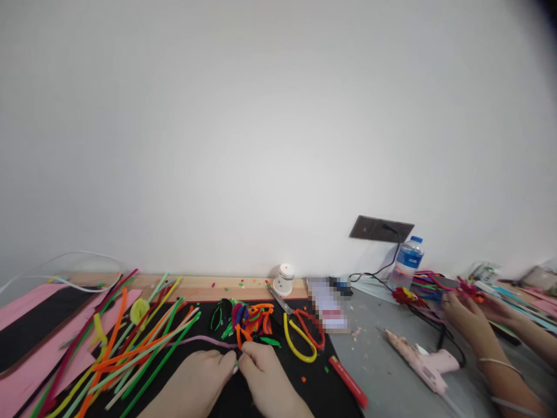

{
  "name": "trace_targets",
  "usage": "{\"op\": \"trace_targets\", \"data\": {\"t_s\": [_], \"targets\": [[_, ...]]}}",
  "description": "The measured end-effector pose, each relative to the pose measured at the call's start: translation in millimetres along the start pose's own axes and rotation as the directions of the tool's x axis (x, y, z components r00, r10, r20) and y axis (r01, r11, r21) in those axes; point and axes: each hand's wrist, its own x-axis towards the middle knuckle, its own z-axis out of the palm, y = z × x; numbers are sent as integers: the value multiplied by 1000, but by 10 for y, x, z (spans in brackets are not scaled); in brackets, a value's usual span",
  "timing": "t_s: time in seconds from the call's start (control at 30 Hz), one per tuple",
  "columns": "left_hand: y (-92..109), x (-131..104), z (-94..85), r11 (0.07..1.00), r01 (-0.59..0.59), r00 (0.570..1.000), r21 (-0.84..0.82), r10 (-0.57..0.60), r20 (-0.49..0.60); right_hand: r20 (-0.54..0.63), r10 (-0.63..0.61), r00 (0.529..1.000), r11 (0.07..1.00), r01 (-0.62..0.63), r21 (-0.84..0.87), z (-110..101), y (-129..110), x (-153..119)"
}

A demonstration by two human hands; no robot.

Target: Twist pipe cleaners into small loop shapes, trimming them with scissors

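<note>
My left hand [200, 374] and my right hand [267, 371] meet fingertip to fingertip over a black mat [333, 392]. Both are closed in a pinch. A light purple pipe cleaner [204, 338] runs behind my left hand to the pinched fingers; its end between them is mostly hidden. Just beyond my right fingertips stand bent orange pipe cleaner pieces [243, 334]. Behind these lies a pile of coiled pipe cleaners [256, 318] in orange, blue, red and green. Scissors [300, 334] with yellow and red handles lie to the right of it.
Loose pipe cleaners [143, 354] spread at left over pink sheets [39, 342]. A paper cup [284, 280] and a blurred phone [328, 305] stand near the wall. At right are a red tube [348, 382], a pink glue gun [420, 360], a bottle [407, 264] and another person's hands [467, 316].
</note>
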Motion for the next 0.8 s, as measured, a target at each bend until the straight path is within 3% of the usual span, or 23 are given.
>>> {"op": "trace_targets", "data": {"t_s": [0.33, 0.5, 0.57, 0.63, 0.8], "targets": [[-30, 5, 95, 972, 16, 997, -236, -35, -73, 42, 39, 998, 987, -45, 157, -31, -74, -7], [28, -12, 26, 922, 50, 997, -383, -70, -40, 18, 21, 1000, 985, -24, 174, -31, -60, 11], [65, -30, -15, 815, 41, 997, -578, -75, -34, 3, 9, 1000, 983, -9, 184, -25, -63, 4], [88, -39, -28, 645, 28, 996, -764, -79, -29, -21, -6, 1000, 980, 10, 201, -16, -68, -8], [79, -5, 22, 68, 21, 999, -997, 43, 24, -81, -61, 995, 971, 78, 224, -2, -99, -45]]}}
